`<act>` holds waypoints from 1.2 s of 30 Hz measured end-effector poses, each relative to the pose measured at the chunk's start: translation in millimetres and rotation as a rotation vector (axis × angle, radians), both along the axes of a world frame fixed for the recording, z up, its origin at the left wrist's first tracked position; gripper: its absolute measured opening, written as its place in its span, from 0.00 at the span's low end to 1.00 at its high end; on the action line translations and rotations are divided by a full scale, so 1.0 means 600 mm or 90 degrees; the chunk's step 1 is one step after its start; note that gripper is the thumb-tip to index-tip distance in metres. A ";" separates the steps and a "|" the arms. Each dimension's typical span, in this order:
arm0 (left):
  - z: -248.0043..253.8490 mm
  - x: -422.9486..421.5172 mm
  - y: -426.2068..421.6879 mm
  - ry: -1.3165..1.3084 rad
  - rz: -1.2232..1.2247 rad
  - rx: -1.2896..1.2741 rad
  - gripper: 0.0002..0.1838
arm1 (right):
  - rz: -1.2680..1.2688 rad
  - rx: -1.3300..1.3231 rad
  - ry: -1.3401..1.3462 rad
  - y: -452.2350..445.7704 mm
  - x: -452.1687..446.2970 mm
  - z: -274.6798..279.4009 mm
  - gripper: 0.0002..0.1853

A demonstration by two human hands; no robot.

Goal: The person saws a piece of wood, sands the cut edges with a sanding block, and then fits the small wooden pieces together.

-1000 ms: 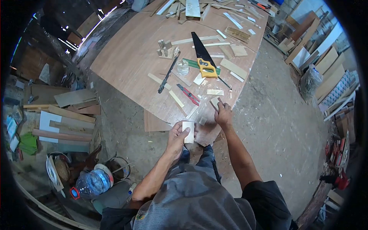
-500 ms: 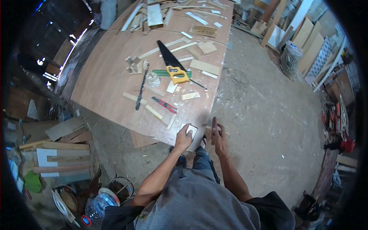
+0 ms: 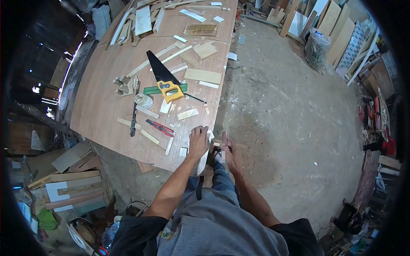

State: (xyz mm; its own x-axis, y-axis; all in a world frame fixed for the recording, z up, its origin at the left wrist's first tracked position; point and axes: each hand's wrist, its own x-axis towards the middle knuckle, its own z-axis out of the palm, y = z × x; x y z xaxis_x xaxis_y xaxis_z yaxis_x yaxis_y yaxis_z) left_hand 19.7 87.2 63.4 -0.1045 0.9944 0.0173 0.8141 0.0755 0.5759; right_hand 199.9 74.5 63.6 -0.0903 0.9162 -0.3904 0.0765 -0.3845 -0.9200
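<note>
My left hand [image 3: 198, 143] is at the table's near right edge, fingers curled down over a small pale wood piece [image 3: 211, 135]; most of that piece is hidden beneath the hand. Just right of the edge, my right hand [image 3: 233, 157] grips a narrow reddish-brown block [image 3: 224, 141], held upright facing the edge. A small white square piece [image 3: 183, 151] lies beside my left wrist. Red-handled pliers [image 3: 160, 127] rest a little farther left. Beyond them is a handsaw with a yellow handle [image 3: 171, 91], lying across a green strip [image 3: 153, 90].
The wooden table [image 3: 96, 109] also bears a clear jar [image 3: 144, 101], a dark rod-like tool [image 3: 134, 113], wood offcuts [image 3: 203, 76] and a scrap pile [image 3: 143, 20]. Boards [image 3: 77, 187] are stacked on the floor at left. A filled plastic bag [image 3: 317, 50] stands at right.
The view has shifted, so the table sits farther left. My left hand has turned palm down over the pale piece at the edge. The right hand's block has come closer to that edge.
</note>
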 end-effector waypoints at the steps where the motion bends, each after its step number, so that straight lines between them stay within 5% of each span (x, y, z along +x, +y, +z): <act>1: 0.002 -0.003 -0.004 -0.004 -0.022 0.007 0.23 | -0.012 0.006 -0.073 0.003 -0.015 0.002 0.26; 6: -0.004 -0.026 -0.027 0.035 -0.124 -0.025 0.28 | -0.099 -0.006 -0.116 0.014 -0.063 -0.056 0.35; 15: -0.057 -0.084 -0.015 0.127 -0.392 -0.066 0.44 | -0.141 0.126 -0.456 -0.043 -0.160 0.018 0.29; 21: -0.061 -0.090 -0.002 0.006 -0.385 -0.081 0.41 | -0.160 0.085 -0.531 -0.020 -0.169 -0.033 0.28; 24: -0.050 -0.097 -0.010 -0.006 -0.385 -0.116 0.40 | -0.049 -0.031 -0.402 -0.010 -0.157 -0.015 0.25; 27: -0.063 -0.106 -0.005 -0.017 -0.406 -0.052 0.37 | -0.229 0.306 -0.647 -0.067 -0.203 -0.025 0.20; 30: -0.070 -0.106 -0.005 -0.021 -0.395 -0.060 0.36 | -0.160 0.150 -0.565 0.004 -0.159 -0.075 0.22; 31: -0.061 -0.107 -0.005 -0.009 -0.400 -0.061 0.38 | -0.053 0.231 -0.577 0.016 -0.112 -0.154 0.23; 34: -0.079 -0.120 0.007 -0.099 -0.391 -0.079 0.38 | -0.228 0.108 -0.545 0.024 -0.138 0.001 0.23; 36: -0.067 -0.128 0.002 -0.113 -0.374 -0.074 0.35 | -0.222 0.110 -0.525 -0.006 -0.160 0.007 0.25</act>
State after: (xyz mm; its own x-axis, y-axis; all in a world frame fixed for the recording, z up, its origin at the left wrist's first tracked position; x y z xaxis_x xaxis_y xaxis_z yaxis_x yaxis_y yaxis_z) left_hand -57.3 88.1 23.2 0.4697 0.8807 -0.0618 0.6310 -0.2860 0.7212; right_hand 103.8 70.9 67.7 0.4501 0.8908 -0.0628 0.6403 -0.3709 -0.6726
